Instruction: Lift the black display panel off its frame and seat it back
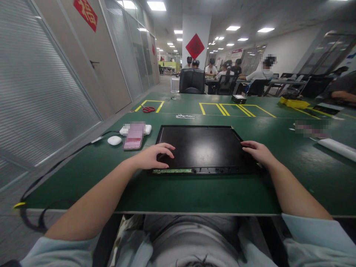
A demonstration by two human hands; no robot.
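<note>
Black and glossy, the flat rectangular monitor panel (204, 148) is lying face-down on the green desk (178, 193), close to its near edge, apparently so both hands can be steadying it from either side. The left hand (151, 157) is resting its loosely curled, spread fingers on the panel's near-left corner, while the right hand (257, 152) is lying flat along its right edge; neither grip is clamping anything. A pink phone (134, 138) and a white earbud case (114, 140) are sitting just left of the panel.
</note>
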